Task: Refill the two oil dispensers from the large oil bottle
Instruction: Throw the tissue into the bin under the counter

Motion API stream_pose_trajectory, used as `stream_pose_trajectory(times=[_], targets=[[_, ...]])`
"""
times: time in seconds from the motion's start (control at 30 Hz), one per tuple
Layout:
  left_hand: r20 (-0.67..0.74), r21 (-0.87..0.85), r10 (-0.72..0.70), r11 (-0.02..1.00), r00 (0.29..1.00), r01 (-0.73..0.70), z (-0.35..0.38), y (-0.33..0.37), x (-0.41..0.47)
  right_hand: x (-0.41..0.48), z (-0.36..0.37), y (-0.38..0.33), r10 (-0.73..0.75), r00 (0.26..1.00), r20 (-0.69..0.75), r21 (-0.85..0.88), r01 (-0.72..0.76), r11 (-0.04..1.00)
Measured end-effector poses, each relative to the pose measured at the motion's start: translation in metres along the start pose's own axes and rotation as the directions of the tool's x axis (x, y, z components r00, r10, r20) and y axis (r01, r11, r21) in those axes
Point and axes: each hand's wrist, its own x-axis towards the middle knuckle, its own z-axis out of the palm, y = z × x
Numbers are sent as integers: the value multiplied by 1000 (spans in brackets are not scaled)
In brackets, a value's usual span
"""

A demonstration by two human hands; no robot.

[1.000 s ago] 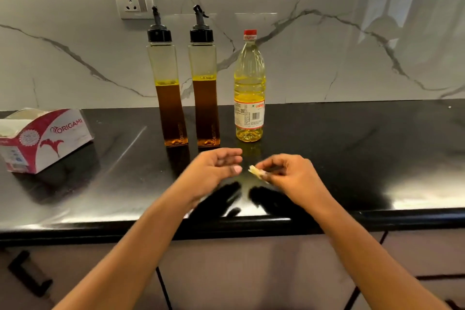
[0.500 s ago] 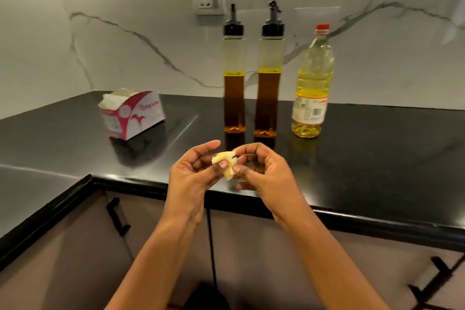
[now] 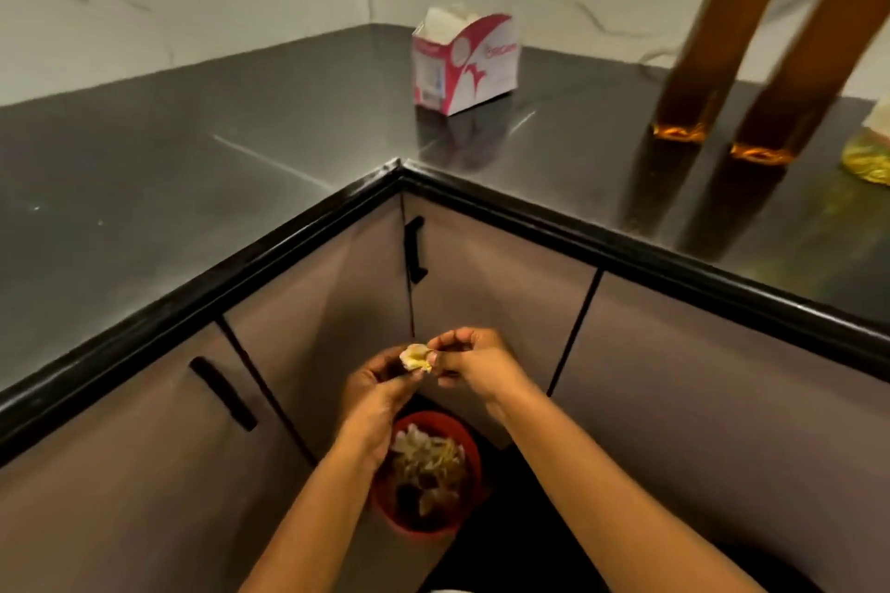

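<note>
Two tall square oil dispensers stand on the black counter at the upper right, the left dispenser (image 3: 708, 63) and the right dispenser (image 3: 809, 67), both filled with dark amber oil; their tops are cut off by the frame. Only the base of the large oil bottle (image 3: 871, 154) shows at the right edge. Below the counter edge, my left hand (image 3: 380, 388) and my right hand (image 3: 474, 364) together pinch a small crumpled oily tissue (image 3: 416, 357) above a red bin (image 3: 428, 472).
A white and pink tissue box (image 3: 464, 63) sits on the counter near the corner. The black counter (image 3: 192, 188) forms an L with a raised edge. Grey cabinet doors with black handles (image 3: 414, 250) lie beneath. The red bin holds crumpled paper.
My view has swung down and left. Both hands, with the tissue wad, have dropped from counter height to below the counter edge, over the red bin.
</note>
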Motion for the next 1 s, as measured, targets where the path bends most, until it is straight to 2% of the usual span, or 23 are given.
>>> stream_pose_trajectory(times=[0.13,0.23,0.3,0.43,0.57,0.67,0.77,0.83,0.93,1.0], targets=[[-182,-3,-113,993,977,114,-22,-45,27,39,16,41,150,987,-52,-67,-153,986],[-127,52,-292,952,948,301,-38,-76,45,63,16,65,282,956,-82,-132,-291,948],[-100,78,-365,925,926,373,-43,-94,54,73,14,79,346,938,-26,-303,-338,891],[-182,193,-387,888,904,418,-39,-113,61,76,17,102,332,943,-16,-627,-268,731],[-243,223,-414,856,877,466,-45,-121,68,72,22,109,344,939,-24,-665,-272,696],[-251,292,-423,824,871,485,-49,-114,67,68,17,101,291,957,-18,-695,-221,684],[-201,399,-345,826,917,398,-36,-91,64,53,8,79,188,981,-37,-624,-170,763],[-147,432,-284,844,948,319,-18,-66,59,39,1,57,83,991,-110,-564,-130,816],[52,472,-51,881,997,21,17,-19,36,2,-22,12,-133,977,-169,-506,30,862],[186,480,153,848,971,-225,43,17,18,-27,-42,-22,-294,933,-207,-489,162,857]])
